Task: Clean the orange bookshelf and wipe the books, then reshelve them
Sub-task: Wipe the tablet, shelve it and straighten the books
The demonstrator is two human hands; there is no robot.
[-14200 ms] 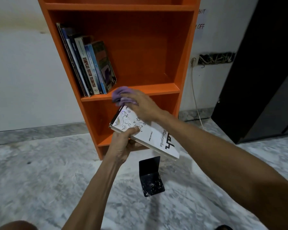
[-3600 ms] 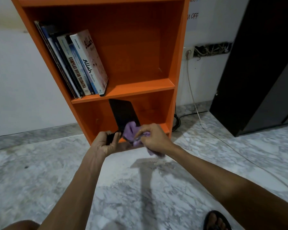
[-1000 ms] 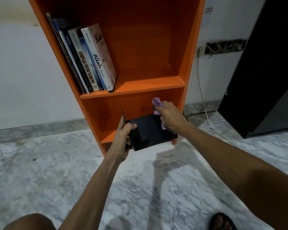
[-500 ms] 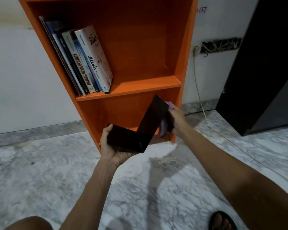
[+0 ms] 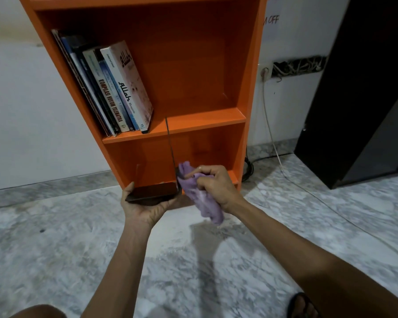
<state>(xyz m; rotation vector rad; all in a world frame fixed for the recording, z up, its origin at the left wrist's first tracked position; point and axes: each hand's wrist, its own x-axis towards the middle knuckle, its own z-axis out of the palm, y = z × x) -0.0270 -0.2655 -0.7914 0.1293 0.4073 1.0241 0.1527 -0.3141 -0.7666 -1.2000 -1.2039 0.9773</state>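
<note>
Nearly edge-on black bookend (image 5: pixel 152 192), purple cloth (image 5: pixel 203 200) bunched, bookshelf (image 5: pixel 205 125) top cropped

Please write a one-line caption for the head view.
Left hand holds a black bookend; right hand presses a purple cloth against it, before the orange bookshelf.

books (image 5: pixel 115 88) fill shelf's (image 5: pixel 205 120) left, right half free

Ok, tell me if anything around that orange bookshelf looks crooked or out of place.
The books lean left against the side wall of the bookshelf instead of standing upright. The black bookend is off the shelf, held in the left hand; the right hand holds a purple cloth against it. An open wall slot shows tangled wires.
</note>
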